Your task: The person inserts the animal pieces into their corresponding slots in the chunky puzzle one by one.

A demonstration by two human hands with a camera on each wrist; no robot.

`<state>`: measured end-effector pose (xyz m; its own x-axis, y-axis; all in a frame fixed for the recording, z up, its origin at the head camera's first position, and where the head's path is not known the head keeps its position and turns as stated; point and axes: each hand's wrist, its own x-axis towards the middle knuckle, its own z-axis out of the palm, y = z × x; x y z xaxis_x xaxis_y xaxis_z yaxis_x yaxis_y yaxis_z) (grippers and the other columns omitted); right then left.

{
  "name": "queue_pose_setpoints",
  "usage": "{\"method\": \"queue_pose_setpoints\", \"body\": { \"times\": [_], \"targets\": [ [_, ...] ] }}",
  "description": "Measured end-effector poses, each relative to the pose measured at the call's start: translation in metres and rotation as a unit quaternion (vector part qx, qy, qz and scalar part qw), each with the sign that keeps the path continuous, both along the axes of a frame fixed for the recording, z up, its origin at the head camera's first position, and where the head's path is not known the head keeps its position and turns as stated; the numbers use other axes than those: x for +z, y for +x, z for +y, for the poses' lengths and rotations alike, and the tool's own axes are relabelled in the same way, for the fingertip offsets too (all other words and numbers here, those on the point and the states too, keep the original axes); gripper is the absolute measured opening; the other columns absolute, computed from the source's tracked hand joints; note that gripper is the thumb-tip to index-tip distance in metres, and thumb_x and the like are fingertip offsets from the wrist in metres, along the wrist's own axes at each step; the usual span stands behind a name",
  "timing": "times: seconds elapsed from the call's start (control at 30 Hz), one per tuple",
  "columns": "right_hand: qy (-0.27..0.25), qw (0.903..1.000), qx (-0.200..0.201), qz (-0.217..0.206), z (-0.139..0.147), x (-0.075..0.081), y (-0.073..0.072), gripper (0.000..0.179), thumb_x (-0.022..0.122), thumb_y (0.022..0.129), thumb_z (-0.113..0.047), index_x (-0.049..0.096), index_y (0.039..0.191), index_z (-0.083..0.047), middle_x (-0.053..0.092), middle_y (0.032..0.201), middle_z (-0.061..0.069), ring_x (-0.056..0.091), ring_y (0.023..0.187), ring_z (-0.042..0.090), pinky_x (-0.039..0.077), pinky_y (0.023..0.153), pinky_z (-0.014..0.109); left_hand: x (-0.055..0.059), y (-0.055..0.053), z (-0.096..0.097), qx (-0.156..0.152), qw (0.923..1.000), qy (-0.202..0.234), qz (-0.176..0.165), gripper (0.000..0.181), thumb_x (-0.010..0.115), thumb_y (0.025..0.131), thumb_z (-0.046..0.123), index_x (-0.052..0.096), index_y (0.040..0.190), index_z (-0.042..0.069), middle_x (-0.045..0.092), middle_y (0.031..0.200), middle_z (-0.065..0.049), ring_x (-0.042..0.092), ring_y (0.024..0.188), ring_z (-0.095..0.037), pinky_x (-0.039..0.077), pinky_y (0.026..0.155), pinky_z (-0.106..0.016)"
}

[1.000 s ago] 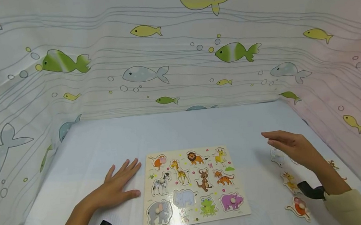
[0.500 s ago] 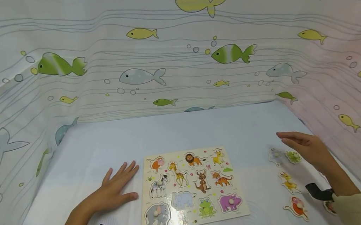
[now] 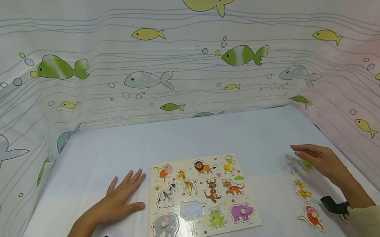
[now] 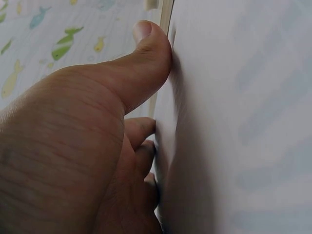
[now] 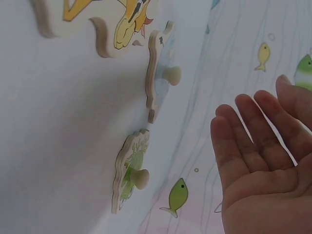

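Reference: puzzle board, lying flat on the pale tabletop.

Left hand: left of the board, palm down on the tabletop, fingers spread and straight, nothing held; thumb points at the board's left edge, just short of it.

Right hand: well right of the board, raised, fingers straight and close together. Nothing gripped; right wrist view shows the palm bare and apart from the pieces.

Loose pieces, all right of the board: pale grey-blue animal piece and frog piece side by side, level with its upper part, frog partly hidden by the right hand; yellow antelope piece beside its middle; monkey piece beside its lower right corner.

On the board: knobbed elephant piece, lower left; purple hippo piece, lower right.

Behind the board: fish-print sheet.
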<state>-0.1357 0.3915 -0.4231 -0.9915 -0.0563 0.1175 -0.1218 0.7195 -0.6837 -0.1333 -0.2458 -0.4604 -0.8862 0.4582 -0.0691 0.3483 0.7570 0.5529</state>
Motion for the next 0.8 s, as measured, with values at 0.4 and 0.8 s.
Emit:
{"method": "queue_pose_setpoints", "body": {
  "times": [0.4,0.8],
  "targets": [
    [-0.008,0.9989,-0.027,-0.037,0.003,-0.011,0.004,0.044,0.058,0.101,-0.04,0.065,0.132,-0.009,0.064,0.124,-0.024,0.042,0.107,-0.029,0.042,0.079,0.0,-0.001,-0.001,0.0,0.004,1.0,0.001,-0.004,0.091,0.07,0.083,0.058,0.035,0.156,0.016,0.025,0.165,-0.012,0.011,0.154,-0.044,-0.009,0.119,-0.067],
    [-0.026,0.9988,-0.027,-0.033,0.007,-0.019,0.006,0.043,0.057,0.102,-0.038,0.064,0.133,-0.01,0.064,0.124,-0.026,0.043,0.11,-0.027,0.04,0.081,-0.001,-0.002,-0.001,0.0,0.0,1.0,-0.001,-0.005,0.09,0.069,0.085,0.057,0.035,0.157,0.016,0.024,0.166,-0.014,0.01,0.154,-0.044,-0.008,0.119,-0.067]
  ]
}}
